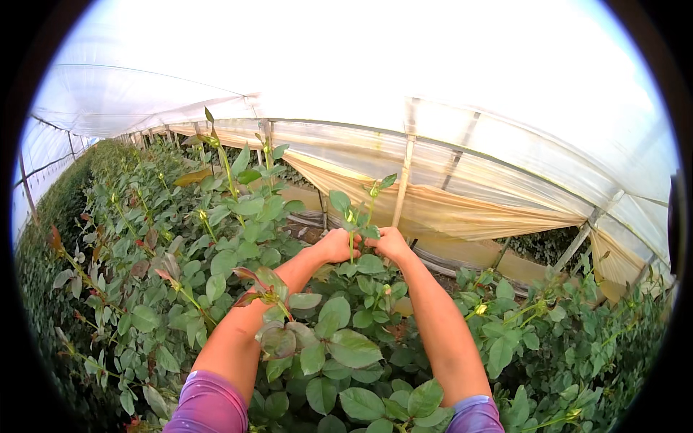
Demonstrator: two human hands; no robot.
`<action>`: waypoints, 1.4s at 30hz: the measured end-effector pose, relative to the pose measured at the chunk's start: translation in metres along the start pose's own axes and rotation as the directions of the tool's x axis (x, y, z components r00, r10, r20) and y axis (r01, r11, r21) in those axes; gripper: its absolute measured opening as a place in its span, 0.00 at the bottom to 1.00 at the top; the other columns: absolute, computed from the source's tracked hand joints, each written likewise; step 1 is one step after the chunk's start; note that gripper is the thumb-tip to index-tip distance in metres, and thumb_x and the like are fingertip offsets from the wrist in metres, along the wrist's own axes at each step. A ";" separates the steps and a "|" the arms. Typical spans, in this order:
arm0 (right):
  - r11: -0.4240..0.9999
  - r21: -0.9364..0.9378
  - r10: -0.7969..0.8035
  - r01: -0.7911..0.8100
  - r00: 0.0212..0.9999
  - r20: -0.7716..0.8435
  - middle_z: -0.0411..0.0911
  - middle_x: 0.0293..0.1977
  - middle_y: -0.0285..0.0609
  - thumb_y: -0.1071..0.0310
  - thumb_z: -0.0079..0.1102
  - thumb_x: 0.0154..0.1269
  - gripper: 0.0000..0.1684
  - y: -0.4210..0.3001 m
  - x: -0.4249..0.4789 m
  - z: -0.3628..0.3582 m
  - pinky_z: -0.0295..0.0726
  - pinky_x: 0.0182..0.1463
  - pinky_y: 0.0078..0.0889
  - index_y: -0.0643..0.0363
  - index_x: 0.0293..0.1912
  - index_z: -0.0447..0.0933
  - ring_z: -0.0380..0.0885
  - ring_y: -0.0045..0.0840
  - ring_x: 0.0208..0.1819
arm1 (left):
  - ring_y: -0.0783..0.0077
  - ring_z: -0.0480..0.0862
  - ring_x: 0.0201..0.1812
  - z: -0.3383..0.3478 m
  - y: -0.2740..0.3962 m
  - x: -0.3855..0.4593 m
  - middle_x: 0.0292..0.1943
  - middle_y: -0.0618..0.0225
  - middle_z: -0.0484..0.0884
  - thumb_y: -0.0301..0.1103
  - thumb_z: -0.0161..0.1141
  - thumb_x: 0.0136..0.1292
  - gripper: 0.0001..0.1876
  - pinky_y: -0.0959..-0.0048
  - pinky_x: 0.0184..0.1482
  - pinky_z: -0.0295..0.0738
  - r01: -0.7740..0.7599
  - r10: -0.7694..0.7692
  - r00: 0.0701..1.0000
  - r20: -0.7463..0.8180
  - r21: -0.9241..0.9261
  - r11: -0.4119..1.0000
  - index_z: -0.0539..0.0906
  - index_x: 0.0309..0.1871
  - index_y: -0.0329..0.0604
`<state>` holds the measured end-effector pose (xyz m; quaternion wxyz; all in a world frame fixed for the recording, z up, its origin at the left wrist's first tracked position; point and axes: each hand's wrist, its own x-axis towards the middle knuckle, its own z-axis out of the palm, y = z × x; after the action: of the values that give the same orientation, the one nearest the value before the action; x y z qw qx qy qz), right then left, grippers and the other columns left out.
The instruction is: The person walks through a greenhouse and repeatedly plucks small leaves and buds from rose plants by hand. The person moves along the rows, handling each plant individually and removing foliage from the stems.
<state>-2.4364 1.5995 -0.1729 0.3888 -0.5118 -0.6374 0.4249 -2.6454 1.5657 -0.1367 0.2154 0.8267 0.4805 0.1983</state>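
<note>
Both my arms reach forward over dense rose bushes. My left hand (340,246) is curled with its fingertips at a green rose stem (351,248); whether it grips the stem is hard to tell. Close on its right, my right hand (387,243) has bent fingers at the leaves beside the same stem, and its fingertips are partly hidden. A small pale rose bud (350,216) tops this stem, just above my hands. Another green bud (374,191) stands higher, slightly to the right. Broad green leaves (354,348) spread below, between my forearms.
Rose bushes (146,319) crowd both sides, with a tall budded shoot (224,162) left of my hands. Behind stand a wooden post (404,181), sagging tan sheeting (465,211) and a slanted support (582,238). Translucent greenhouse plastic (346,65) stretches overhead.
</note>
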 end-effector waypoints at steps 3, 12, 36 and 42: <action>0.996 0.058 0.065 -0.065 0.998 0.004 0.79 0.21 0.35 0.68 0.76 0.60 0.08 -0.008 -0.012 0.003 0.71 0.28 0.32 0.61 0.31 0.86 0.73 0.20 0.20 | 0.53 0.90 0.46 0.021 -0.011 0.002 0.42 0.50 0.89 0.37 0.74 0.58 0.21 0.59 0.49 0.83 0.002 -0.001 1.000 -0.013 0.121 0.993 0.85 0.51 0.33; 0.865 0.347 0.350 -0.362 0.932 0.098 0.73 0.19 0.37 0.60 0.67 0.62 0.16 -0.016 -0.052 0.004 0.63 0.23 0.32 0.59 0.24 0.78 0.66 0.23 0.17 | 0.44 0.87 0.39 0.045 -0.015 -0.010 0.35 0.48 0.88 0.38 0.71 0.54 0.15 0.52 0.44 0.80 -0.131 0.131 0.991 0.019 0.061 0.989 0.87 0.41 0.39; 0.744 -0.213 -0.661 0.634 0.745 -0.088 0.83 0.36 0.34 0.60 0.63 0.71 0.13 -0.318 -0.184 0.023 0.77 0.44 0.25 0.60 0.44 0.84 0.77 0.17 0.36 | 0.50 0.86 0.57 -0.152 0.143 -0.256 0.56 0.57 0.87 0.37 0.62 0.67 0.18 0.56 0.59 0.83 0.151 -0.219 0.976 0.014 0.682 0.716 0.82 0.58 0.45; 0.585 0.185 -0.811 0.790 0.570 0.132 0.82 0.34 0.36 0.54 0.59 0.80 0.19 -0.366 -0.282 0.061 0.78 0.37 0.21 0.62 0.42 0.82 0.79 0.15 0.32 | 0.67 0.90 0.42 -0.217 0.160 -0.407 0.43 0.59 0.88 0.31 0.62 0.73 0.08 0.66 0.42 0.86 0.223 -0.094 0.849 -0.519 0.191 0.956 0.82 0.49 0.36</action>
<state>-2.5621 1.2714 0.1333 0.4981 -0.1006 -0.8126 0.2854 -2.8351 1.1724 0.0812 -0.0055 0.7231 0.6077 0.3282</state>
